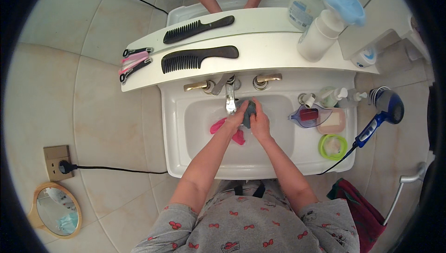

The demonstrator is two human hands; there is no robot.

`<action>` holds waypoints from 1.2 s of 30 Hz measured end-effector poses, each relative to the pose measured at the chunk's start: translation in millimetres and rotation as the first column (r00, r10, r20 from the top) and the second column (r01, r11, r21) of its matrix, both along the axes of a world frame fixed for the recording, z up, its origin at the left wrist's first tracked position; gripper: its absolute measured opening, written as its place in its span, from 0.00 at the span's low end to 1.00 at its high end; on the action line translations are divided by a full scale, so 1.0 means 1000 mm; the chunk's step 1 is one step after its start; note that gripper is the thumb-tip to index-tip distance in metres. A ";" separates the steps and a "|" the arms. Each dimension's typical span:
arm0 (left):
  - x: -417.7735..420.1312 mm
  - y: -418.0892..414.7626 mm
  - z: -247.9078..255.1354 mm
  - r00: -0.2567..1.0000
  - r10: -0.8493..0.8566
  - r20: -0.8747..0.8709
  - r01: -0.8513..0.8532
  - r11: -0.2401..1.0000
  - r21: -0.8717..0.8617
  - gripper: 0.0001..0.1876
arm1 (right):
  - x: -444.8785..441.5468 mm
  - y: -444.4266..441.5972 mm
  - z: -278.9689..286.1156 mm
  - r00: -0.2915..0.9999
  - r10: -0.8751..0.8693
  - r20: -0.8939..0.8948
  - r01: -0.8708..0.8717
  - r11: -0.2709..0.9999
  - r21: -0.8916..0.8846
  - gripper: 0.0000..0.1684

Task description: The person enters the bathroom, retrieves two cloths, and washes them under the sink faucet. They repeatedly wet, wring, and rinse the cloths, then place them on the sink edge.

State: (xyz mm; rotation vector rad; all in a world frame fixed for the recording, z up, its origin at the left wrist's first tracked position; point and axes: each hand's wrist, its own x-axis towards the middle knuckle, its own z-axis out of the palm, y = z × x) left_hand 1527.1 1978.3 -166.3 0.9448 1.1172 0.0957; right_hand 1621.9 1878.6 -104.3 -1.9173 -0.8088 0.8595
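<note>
In the basin of a white washbasin (278,148), a dark grey-green wet cloth item (248,114) is held between my two hands. My left hand (238,116) grips its left side, right beside the chrome faucet spout (230,98). On the other side my right hand (259,120) closes around it, fingers pointing up toward the faucet. A bright pink cloth item (239,137) lies in the basin, partly hidden beneath my left wrist and forearm. Whether water runs from the spout I cannot tell.
Above the faucet handles (195,86) runs a white shelf (268,52) with a black comb (198,58) and a white bottle (318,37). Pump bottles (333,96), a pink soap dish (339,127), a green container (322,147) and a blue hair dryer (369,129) are at the right.
</note>
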 end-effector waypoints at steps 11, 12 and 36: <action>-0.040 -0.002 0.013 0.995 -0.049 -0.084 0.066 0.976 0.208 0.24 | 0.034 -0.032 -0.079 0.893 0.013 -0.450 -0.018 1.000 -0.007 0.14; -0.035 -0.004 0.031 0.989 -0.099 -0.109 0.118 0.974 0.193 0.21 | 0.037 -0.034 -0.075 0.876 0.010 -0.483 -0.036 0.998 -0.045 0.15; -0.053 -0.055 0.075 0.963 0.211 0.168 -0.145 0.929 -0.340 0.26 | -0.012 -0.001 -0.098 0.627 -0.033 -0.778 -0.078 0.991 -0.105 0.33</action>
